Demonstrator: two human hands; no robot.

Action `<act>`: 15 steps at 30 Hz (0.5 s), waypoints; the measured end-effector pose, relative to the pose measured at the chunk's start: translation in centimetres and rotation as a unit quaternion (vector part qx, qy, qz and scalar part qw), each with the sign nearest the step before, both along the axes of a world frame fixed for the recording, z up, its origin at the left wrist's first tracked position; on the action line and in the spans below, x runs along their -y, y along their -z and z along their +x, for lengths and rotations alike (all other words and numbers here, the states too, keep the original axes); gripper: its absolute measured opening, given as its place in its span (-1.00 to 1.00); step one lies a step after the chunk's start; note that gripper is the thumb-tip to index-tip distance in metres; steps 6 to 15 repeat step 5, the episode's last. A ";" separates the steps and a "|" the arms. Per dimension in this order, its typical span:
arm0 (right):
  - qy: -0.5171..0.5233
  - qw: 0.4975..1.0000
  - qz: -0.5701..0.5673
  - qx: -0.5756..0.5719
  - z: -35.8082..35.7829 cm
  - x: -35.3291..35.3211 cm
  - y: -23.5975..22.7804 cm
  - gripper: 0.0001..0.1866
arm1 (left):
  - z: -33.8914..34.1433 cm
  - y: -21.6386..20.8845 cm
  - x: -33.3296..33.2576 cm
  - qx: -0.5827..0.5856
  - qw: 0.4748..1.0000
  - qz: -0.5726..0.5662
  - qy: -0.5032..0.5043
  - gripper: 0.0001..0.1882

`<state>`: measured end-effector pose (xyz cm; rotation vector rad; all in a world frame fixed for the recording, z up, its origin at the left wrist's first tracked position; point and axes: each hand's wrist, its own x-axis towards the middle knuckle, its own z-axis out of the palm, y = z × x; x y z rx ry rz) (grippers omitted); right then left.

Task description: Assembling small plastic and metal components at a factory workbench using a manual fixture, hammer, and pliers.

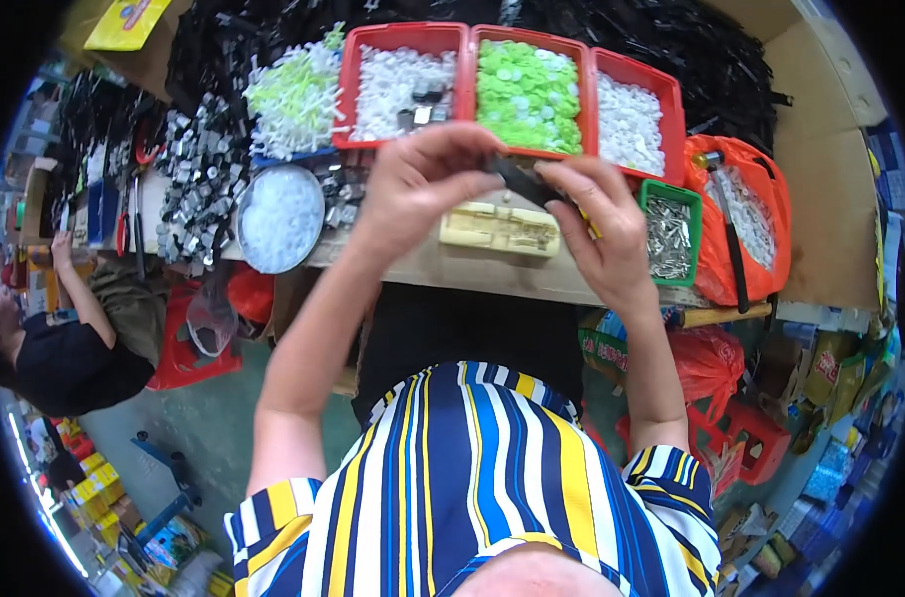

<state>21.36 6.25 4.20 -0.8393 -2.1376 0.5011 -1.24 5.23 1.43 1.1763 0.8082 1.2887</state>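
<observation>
A black elongated piece (pixel 525 183) spans the gap between my two hands, above the bench; its exact kind is unclear. My left hand (pixel 420 184) pinches its left end between thumb and fingers. The fingers of my right hand (pixel 602 221) close on its right end. Just below lies a cream-coloured block with shaped recesses (pixel 500 230), resting on the bench top (pixel 423 267). Behind my hands stand a red bin of white parts (pixel 345 95), a red bin of bright green discs (pixel 532 151) and another red bin of white pieces (pixel 677 119).
A round bowl of translucent pieces (pixel 280 221) sits left, beside piled metal-and-black parts (pixel 199 179). To the right are a green tray of metal pins (pixel 696 234), an orange bag (pixel 711 269) and a hammer (pixel 728 224). Another person (pixel 60 353) sits at far left.
</observation>
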 end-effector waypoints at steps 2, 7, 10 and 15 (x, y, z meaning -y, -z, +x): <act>-0.023 0.997 -0.079 -0.004 -0.9 0.7 1.2 -0.73 | 0.9 1.4 2.3 -0.008 0.999 -0.018 -0.032 -0.70; -0.057 0.991 -0.117 0.027 -0.9 1.1 3.1 -0.77 | 0.4 3.5 5.3 -0.068 0.994 -0.002 -0.080 -0.63; -0.057 0.991 -0.117 0.027 -0.9 1.1 3.1 -0.77 | 0.4 3.5 5.3 -0.068 0.994 -0.002 -0.080 -0.63; -0.057 0.991 -0.117 0.027 -0.9 1.1 3.1 -0.77 | 0.4 3.5 5.3 -0.068 0.994 -0.002 -0.080 -0.63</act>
